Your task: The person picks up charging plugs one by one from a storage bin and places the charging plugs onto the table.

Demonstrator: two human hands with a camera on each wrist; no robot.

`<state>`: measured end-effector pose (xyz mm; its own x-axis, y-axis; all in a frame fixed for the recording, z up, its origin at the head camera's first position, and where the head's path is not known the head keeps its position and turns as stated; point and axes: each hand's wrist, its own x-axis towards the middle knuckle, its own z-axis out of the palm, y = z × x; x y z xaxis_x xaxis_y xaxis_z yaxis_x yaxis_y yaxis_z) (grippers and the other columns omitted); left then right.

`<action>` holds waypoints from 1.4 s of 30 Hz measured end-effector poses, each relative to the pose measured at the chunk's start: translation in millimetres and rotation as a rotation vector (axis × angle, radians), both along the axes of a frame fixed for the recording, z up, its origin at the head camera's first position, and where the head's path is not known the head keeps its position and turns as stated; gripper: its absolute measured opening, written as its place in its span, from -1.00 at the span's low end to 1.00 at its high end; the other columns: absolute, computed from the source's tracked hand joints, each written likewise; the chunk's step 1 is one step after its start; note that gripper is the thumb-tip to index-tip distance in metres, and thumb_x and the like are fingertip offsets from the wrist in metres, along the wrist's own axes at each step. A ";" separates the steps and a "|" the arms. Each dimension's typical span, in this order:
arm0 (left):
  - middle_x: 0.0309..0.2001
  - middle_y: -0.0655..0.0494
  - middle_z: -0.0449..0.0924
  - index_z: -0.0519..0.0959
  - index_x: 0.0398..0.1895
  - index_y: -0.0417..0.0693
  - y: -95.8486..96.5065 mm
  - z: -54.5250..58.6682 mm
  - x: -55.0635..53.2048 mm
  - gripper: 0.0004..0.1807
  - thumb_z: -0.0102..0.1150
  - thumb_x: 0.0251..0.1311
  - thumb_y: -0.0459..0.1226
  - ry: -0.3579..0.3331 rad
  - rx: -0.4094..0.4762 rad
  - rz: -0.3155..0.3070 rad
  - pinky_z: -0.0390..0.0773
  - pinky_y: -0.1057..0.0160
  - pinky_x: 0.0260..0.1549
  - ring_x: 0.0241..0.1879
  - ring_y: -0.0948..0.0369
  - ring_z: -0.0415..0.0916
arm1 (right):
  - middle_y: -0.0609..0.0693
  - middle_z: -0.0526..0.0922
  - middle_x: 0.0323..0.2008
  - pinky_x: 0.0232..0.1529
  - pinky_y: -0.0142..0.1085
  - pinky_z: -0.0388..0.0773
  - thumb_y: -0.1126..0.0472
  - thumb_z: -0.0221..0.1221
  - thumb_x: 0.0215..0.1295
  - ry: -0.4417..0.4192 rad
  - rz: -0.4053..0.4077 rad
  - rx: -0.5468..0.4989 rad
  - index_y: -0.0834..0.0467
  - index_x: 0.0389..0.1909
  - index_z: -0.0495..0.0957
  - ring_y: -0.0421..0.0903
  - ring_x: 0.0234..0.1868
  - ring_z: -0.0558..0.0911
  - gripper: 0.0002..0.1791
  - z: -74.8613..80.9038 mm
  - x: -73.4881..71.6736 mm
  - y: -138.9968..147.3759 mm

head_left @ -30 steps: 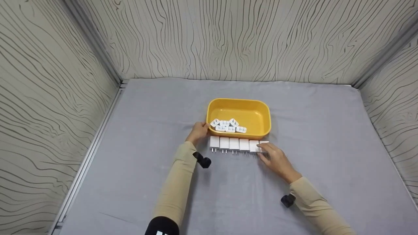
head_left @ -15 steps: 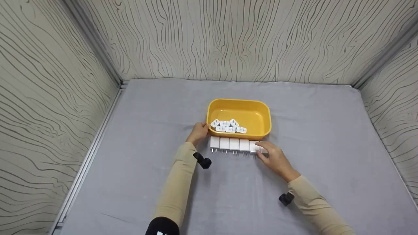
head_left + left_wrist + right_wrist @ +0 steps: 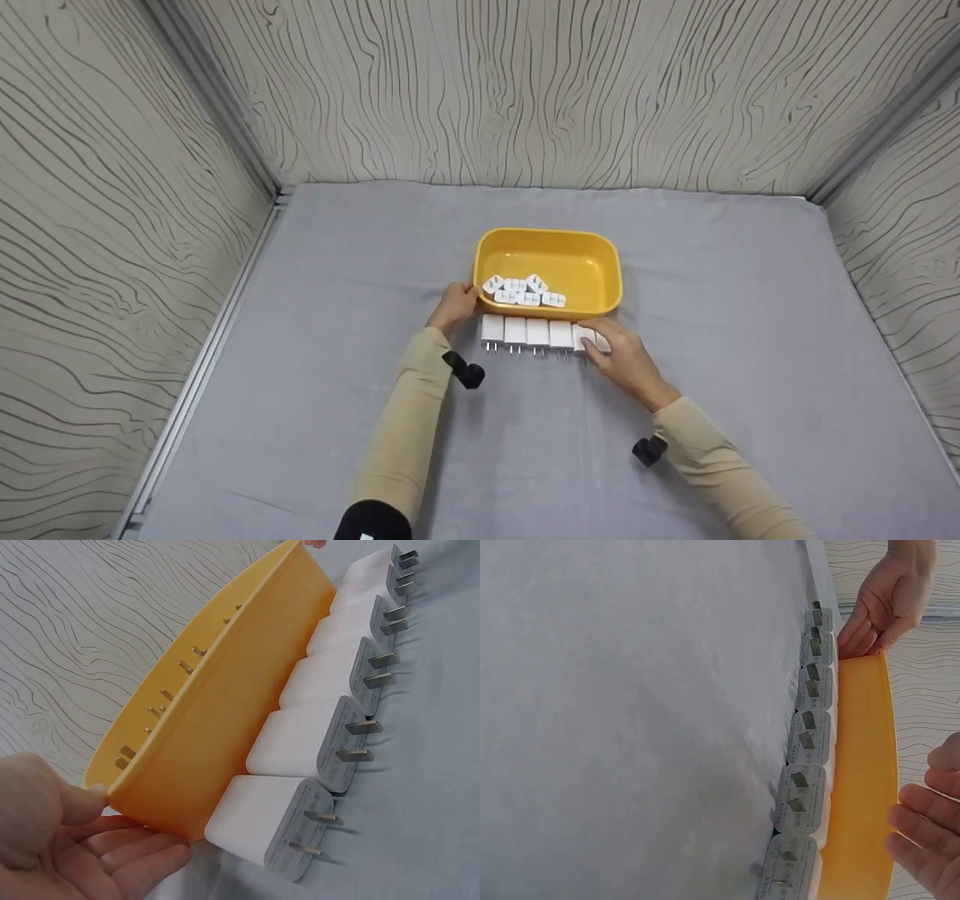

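Note:
A yellow plastic bin point(image 3: 607, 307) stands on the cloth. Pinching its near left corner is my left hand point(image 3: 455, 302), thumb at the rim and fingers against the lower wall in the left wrist view. White plug chargers point(image 3: 262, 821) lie side by side along the bin's near wall, prongs facing me. Over the row's right end hovers my right hand point(image 3: 628, 360), thumb and forefinger spread across the chargers there. In the right wrist view its fingers point(image 3: 926, 821) are loosely bent beside the bin's rim and hold nothing.
Inside the bin, several more chargers point(image 3: 530, 298) stand prongs up at the near left. A grey cloth point(image 3: 360, 247) covers the table. Patterned panels point(image 3: 480, 90) rise behind and at both sides, with metal rails point(image 3: 202, 97) at the corners.
My right hand has shifted slightly left along the charger row, from the last one toward the one beside it. The left hand and the bin have stayed almost still.

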<state>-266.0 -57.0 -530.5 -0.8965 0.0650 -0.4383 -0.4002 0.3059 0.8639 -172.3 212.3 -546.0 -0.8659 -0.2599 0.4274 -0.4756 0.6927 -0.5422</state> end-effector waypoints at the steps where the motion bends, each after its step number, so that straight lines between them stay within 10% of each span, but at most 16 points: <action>1: -0.09 -0.12 0.57 0.46 0.18 -0.40 0.0 0.1 0.1 -0.60 -0.21 0.44 -0.32 0.004 -0.004 0.000 0.53 0.21 0.08 -0.18 0.21 0.48 | 0.21 0.69 -0.10 0.08 -0.02 0.57 0.41 0.31 0.08 -0.001 -0.002 -0.004 0.30 -0.11 0.61 0.17 0.00 0.65 -0.70 0.7 -0.6 -0.6; 17: -0.43 0.10 0.34 0.53 0.05 -0.37 -2.3 -1.3 1.9 -0.63 -0.20 0.44 -0.30 0.042 -0.015 -0.015 0.29 0.46 -0.42 -0.35 0.24 0.32 | 0.18 0.72 -0.20 -0.03 -0.07 0.60 0.43 0.31 0.07 0.069 -0.006 -0.018 0.32 -0.17 0.63 0.10 -0.11 0.67 -0.75 3.4 -15.3 -12.9; 42: -0.11 -0.09 0.53 0.46 0.13 -0.44 0.5 -1.7 0.4 -0.60 -0.21 0.45 -0.31 0.016 -0.007 -0.005 0.53 0.21 0.08 -0.16 0.20 0.46 | 0.30 0.67 -0.03 0.09 0.02 0.57 0.33 0.21 0.23 -0.212 -0.074 -0.114 0.38 -0.02 0.59 0.24 0.02 0.63 -0.69 7.8 -49.3 -26.2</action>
<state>-265.6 -56.5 -532.1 -0.9030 0.0664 -0.4246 -0.3850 0.3138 0.8679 -221.6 186.1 -538.2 -0.9542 -0.1528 0.2573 -0.2931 0.6501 -0.7010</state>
